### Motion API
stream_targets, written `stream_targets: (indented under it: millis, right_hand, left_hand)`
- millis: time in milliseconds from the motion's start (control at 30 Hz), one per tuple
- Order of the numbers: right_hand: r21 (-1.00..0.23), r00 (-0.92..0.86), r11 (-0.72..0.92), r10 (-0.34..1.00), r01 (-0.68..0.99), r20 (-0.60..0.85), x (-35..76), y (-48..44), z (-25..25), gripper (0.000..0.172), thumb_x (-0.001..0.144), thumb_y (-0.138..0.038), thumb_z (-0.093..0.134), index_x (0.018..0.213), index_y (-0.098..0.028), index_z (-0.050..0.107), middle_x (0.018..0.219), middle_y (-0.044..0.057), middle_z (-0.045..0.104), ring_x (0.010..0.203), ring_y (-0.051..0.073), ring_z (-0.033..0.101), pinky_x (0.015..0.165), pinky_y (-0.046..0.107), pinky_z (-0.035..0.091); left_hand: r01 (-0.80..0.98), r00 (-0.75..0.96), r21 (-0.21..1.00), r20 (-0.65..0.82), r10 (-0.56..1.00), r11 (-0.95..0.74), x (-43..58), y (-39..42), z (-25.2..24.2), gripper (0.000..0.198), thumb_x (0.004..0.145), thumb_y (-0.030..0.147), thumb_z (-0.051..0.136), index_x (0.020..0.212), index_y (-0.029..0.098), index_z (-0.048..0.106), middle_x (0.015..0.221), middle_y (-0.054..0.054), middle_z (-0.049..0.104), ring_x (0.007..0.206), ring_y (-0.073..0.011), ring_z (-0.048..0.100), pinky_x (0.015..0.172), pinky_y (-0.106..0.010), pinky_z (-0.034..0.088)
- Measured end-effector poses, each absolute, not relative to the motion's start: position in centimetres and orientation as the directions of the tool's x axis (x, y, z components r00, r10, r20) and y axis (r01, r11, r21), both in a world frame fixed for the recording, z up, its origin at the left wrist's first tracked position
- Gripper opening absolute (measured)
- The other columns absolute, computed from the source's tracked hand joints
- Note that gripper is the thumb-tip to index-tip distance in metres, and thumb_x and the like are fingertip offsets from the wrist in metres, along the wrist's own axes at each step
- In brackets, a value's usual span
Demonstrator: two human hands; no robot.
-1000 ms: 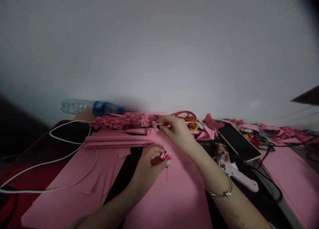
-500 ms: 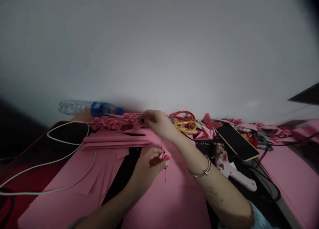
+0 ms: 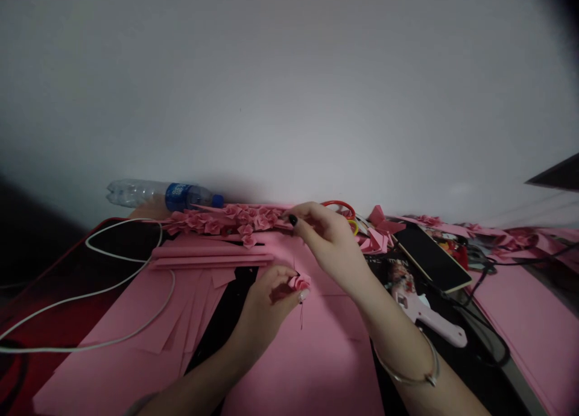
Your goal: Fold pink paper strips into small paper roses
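Note:
My left hand (image 3: 266, 301) is shut on a small pink paper rose (image 3: 300, 282), and a thin dark wire hangs below the rose. My right hand (image 3: 328, 238) is raised just above and beyond it, with thumb and forefinger pinched close together at the end of a row of pink paper roses (image 3: 228, 220). I cannot see anything between those fingertips. A large pink paper sheet (image 3: 298, 362) lies beneath both hands.
A plastic water bottle (image 3: 163, 196) lies on its side behind the roses. Red-and-yellow-handled scissors (image 3: 337, 208) sit partly behind my right hand. A phone (image 3: 432, 259), pink glue gun (image 3: 423, 316), white cable (image 3: 113, 295) and pink paper strips (image 3: 210, 258) surround my hands.
My right hand has moved rightward and away from the rose row, and its bangle has slid toward the wrist. My left hand stays in place with the small rose.

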State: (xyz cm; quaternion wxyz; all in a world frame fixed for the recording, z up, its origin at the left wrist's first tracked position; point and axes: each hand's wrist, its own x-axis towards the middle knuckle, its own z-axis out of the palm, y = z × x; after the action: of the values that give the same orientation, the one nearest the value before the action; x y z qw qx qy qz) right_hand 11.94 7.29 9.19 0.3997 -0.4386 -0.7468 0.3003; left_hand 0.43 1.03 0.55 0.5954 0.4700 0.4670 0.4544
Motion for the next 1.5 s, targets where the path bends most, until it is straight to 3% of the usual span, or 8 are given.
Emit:
stream_targets:
  millis: [167, 267, 533, 933, 1500]
  right_hand:
    - [-0.783, -0.164, 0.357, 0.933, 0.509, 0.32, 14.9, 3.4, 6.7, 0.015, 0.085, -0.015, 0.047, 0.095, -0.019, 0.056, 0.073, 0.0, 0.057, 0.06, 0.012, 0.051, 0.056, 0.023, 0.041]
    - [-0.78, -0.182, 0.361, 0.932, 0.511, 0.312, 16.3, 1.9, 4.7, 0.014, 0.083, -0.016, 0.048, 0.094, -0.019, 0.056, 0.07, 0.0, 0.054, 0.057, 0.012, 0.049, 0.053, 0.022, 0.04]
    - [-0.825, -0.267, 0.341, 0.934, 0.452, 0.24, 17.3, 0.4, 1.7, 0.017, 0.081, -0.015, 0.053, 0.095, -0.02, 0.06, 0.084, 0.006, 0.064, 0.069, 0.015, 0.058, 0.064, 0.026, 0.049]
    - [-0.892, -0.196, 0.249, 0.963, 0.378, 0.186, 17.3, 0.5, 0.8, 0.011, 0.082, -0.018, 0.053, 0.084, -0.02, 0.064, 0.07, 0.003, 0.065, 0.056, 0.014, 0.06, 0.052, 0.023, 0.048]
    - [-0.856, -0.208, 0.273, 0.958, 0.439, 0.199, 17.4, 0.7, 0.5, 0.006, 0.078, -0.016, 0.056, 0.077, -0.02, 0.061, 0.067, 0.001, 0.06, 0.059, 0.015, 0.056, 0.055, 0.024, 0.045]
  left_hand:
    - [-0.1, 0.14, 0.99, -0.087, 0.986, 0.102, 0.4, 0.8, 0.6, 0.012, 0.071, 0.014, 0.064, 0.079, 0.018, 0.056, 0.076, 0.001, 0.063, 0.078, -0.0144, 0.061, 0.071, -0.023, 0.047]
    - [-0.069, 0.116, 0.994, -0.073, 0.991, 0.081, 0.3, 0.7, 0.6, 0.013, 0.071, 0.016, 0.065, 0.081, 0.019, 0.057, 0.076, 0.002, 0.063, 0.078, -0.0137, 0.062, 0.071, -0.022, 0.048]
    - [-0.046, 0.126, 0.998, -0.025, 0.992, 0.031, 0.3, 0.7, 0.1, 0.015, 0.07, 0.017, 0.066, 0.083, 0.02, 0.058, 0.08, 0.0, 0.066, 0.079, -0.0153, 0.063, 0.072, -0.024, 0.05]
    - [0.033, 0.208, 0.999, -0.017, 0.978, 0.01, 0.6, 0.8, 0.1, 0.01, 0.072, 0.016, 0.065, 0.08, 0.02, 0.062, 0.078, -0.001, 0.065, 0.075, -0.0148, 0.063, 0.07, -0.023, 0.051]
    - [0.012, 0.293, 0.998, -0.067, 0.954, 0.067, 0.6, 1.0, -0.2, 0.007, 0.07, 0.019, 0.066, 0.075, 0.018, 0.06, 0.071, 0.001, 0.06, 0.069, -0.014, 0.057, 0.063, -0.022, 0.045]
